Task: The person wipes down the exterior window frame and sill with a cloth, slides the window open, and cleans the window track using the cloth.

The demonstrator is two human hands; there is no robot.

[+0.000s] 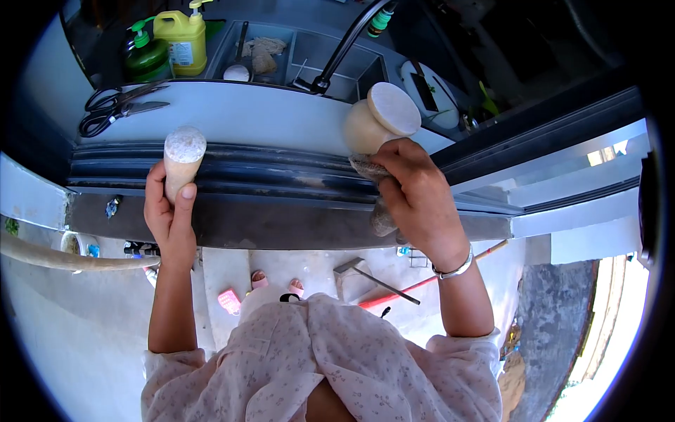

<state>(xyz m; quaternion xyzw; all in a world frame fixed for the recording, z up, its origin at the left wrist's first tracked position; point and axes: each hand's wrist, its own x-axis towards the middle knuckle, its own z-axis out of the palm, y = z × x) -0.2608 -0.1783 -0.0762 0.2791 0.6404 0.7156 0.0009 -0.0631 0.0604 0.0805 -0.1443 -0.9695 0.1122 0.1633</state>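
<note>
My left hand (pixel 171 218) is closed round a pale pestle (pixel 184 165), its rounded, whitish-speckled end pointing up. Over the window track, my right hand (pixel 422 197) pinches a crumpled grey-brown cloth (pixel 367 167), part of which hangs below the fingers. Just beyond those fingers, a pale mortar-like vessel (pixel 362 128) rests upside down or tilted on the white sill, its flat round end (pixel 395 109) facing up. My right fingertips are close to this vessel; whether they touch it I cannot tell. Pestle and vessel are apart.
Black-handled scissors (pixel 105 112) lie on the white sill (pixel 246 112) at left. Behind are a yellow pump jug (pixel 184 42), a green pump bottle (pixel 148 56), a sink (pixel 281 35) and a black faucet (pixel 344 49). Dark window tracks (pixel 281 169) cross below my hands.
</note>
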